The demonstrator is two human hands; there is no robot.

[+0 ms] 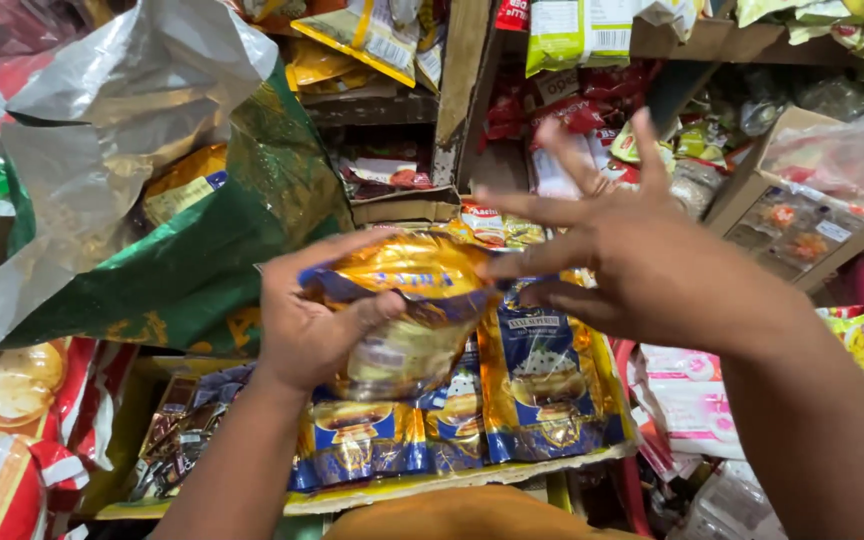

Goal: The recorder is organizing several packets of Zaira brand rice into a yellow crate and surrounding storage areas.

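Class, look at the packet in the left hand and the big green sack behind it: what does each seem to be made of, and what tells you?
Packet: likely thin glossy plastic film; it crumples and shines in the left hand.
Green sack: probably laminated plastic with a silvery, foil-like lining, creased and reflective.

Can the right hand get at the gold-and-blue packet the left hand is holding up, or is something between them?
Probably yes. The right hand hovers open, fingers spread, just beside the gold-and-blue packet that the left hand grips. Nothing lies between them; the row of blue packets sits lower, behind.
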